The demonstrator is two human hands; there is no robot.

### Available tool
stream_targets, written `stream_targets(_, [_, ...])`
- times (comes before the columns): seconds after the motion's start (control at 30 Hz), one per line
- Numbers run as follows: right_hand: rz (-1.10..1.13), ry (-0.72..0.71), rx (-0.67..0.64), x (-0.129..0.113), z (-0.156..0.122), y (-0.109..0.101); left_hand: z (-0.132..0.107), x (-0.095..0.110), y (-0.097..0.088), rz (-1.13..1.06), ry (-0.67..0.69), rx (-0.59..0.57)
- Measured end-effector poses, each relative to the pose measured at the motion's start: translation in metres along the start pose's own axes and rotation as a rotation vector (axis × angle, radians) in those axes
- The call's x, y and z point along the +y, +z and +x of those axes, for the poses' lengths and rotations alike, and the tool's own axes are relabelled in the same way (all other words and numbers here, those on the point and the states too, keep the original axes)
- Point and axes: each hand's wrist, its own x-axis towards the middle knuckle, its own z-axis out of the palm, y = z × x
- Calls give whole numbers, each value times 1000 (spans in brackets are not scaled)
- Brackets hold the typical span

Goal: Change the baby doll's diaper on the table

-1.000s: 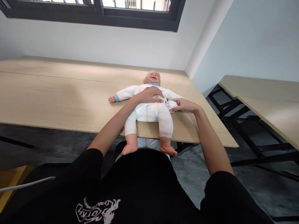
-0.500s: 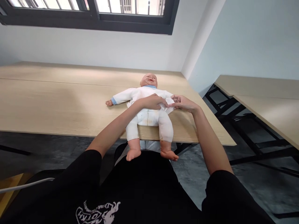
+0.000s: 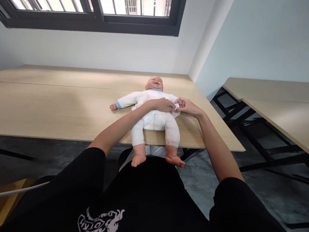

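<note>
A baby doll [image 3: 154, 120] lies on its back on the table, its head toward the wall and its feet hanging over the near edge. It wears a white top [image 3: 148, 95] with a blue collar and a blue cuff. My left hand [image 3: 164, 105] reaches across the doll's belly, fingers closed on the white top's lower edge at the doll's side on the right. Close beside it, my right hand [image 3: 188, 106] pinches the same cloth with curled fingers. The doll's arm on that side is mostly hidden behind my hands.
The light wood table [image 3: 60, 109] runs off to the left and ends just right of the doll. A second table [image 3: 277, 96] with dark folding legs stands at the right, across a gap. Behind are a white wall and a dark-framed window [image 3: 140, 25].
Both hands have shifted slightly and drawn closer together at the top's edge. Less of the white cloth shows between them. The doll lies as before.
</note>
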Motion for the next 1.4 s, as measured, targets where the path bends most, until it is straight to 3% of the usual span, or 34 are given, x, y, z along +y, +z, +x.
stream_targets(0.2, [-112, -37, 110, 3, -2, -6, 16, 8, 2, -91, -187, 168])
stream_targets(0.37, [-156, -60, 89, 9, 0, -9, 21, 2, 7, -59, -132, 250])
stream_targets(0.57, [-412, -121, 144, 8, 0, -3, 15, -5, 12, -165, -143, 363])
stream_targets(0.77, [-626, -366, 245, 8, 1, 5, 16, -12, 13, -376, -84, 381])
stream_targets(1.07, [-608, -350, 276, 0, -4, 11, 4, -18, -3, -712, -108, 348])
stream_targets(1.27, [-585, -472, 326, -4, -4, 17, 2, -22, -5, -714, -71, 358])
stream_targets(1.4, [-584, -415, 335, -7, -5, 18, 5, -28, -4, -669, -64, 332])
